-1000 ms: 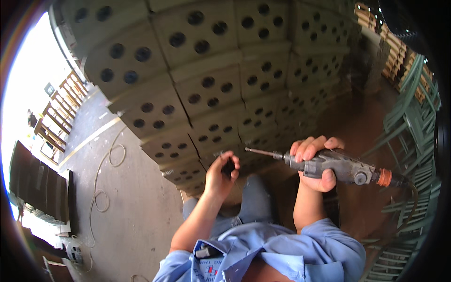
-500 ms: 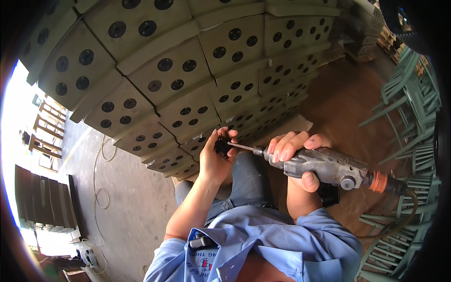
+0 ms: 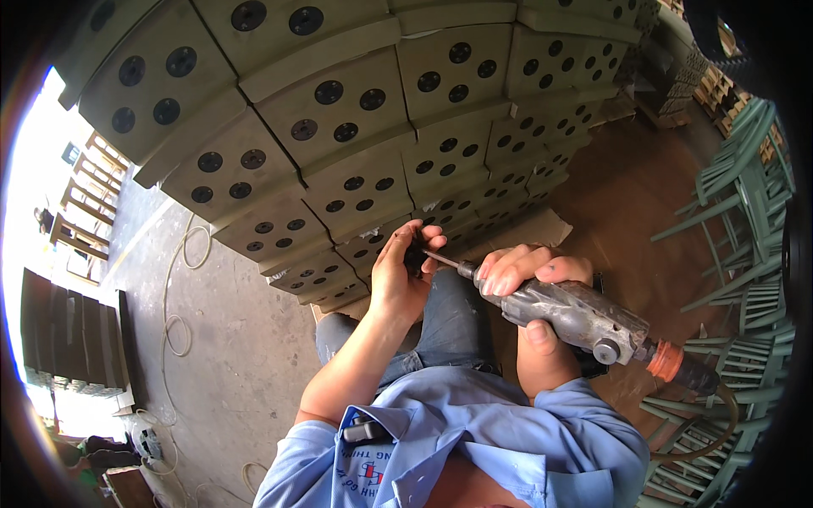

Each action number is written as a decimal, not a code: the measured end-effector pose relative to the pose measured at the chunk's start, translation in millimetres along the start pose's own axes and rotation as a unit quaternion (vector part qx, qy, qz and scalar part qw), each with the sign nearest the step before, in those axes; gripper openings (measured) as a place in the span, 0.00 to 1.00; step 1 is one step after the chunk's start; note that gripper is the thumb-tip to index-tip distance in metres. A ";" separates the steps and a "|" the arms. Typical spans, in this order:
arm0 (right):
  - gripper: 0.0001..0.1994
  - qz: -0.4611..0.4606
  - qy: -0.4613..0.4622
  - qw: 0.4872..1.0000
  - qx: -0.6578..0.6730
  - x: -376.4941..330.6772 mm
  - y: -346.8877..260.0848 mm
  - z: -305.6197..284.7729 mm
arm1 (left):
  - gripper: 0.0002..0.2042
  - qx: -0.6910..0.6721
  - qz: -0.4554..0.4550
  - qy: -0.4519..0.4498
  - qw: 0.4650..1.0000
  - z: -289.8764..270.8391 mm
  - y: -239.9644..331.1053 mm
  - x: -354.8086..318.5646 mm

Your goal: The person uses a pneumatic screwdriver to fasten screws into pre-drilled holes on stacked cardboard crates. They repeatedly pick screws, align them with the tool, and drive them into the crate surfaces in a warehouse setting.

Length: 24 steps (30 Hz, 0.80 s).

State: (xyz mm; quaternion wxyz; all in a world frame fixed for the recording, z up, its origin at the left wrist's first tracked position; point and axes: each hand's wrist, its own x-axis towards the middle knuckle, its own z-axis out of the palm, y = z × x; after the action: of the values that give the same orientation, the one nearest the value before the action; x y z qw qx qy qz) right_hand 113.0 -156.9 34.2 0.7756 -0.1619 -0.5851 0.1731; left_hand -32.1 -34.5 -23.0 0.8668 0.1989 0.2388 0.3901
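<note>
My right hand (image 3: 542,267) is wrapped round the body of a dark, worn air screwdriver (image 3: 580,317). An orange collar sits at its back end, where a hose joins. Its long thin bit (image 3: 444,261) points left, and the tip meets the fingers of my left hand (image 3: 400,275). Those fingers curl around small black pieces (image 3: 414,257), possibly screws; they are mostly hidden. Just beyond my hands rises a high stack of olive-grey panels (image 3: 356,80), each face bearing black round discs (image 3: 329,92) in groups.
Green slatted chairs (image 3: 745,203) are piled along the right. A pale hose (image 3: 174,326) lies on the concrete floor (image 3: 237,356) to the left, near a stack of dark boards (image 3: 72,339). A cardboard sheet (image 3: 550,230) sticks out under the panels.
The panels have shifted right and slightly down in view. The screwdriver's back end has dropped a little and moved left. My left hand still holds the black pieces by the bit.
</note>
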 end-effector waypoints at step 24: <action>0.27 -0.061 -0.038 0.997 -0.010 6.8 -3.7 -4.8 | 0.07 -0.037 0.024 0.003 0.999 12.7 -6.2 3.9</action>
State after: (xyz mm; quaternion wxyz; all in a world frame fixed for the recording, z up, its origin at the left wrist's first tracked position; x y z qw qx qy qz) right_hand 119.7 -157.3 40.4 0.7600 -0.1268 -0.6248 0.1261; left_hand -19.0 -37.3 -17.1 0.8634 0.1711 0.2219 0.4196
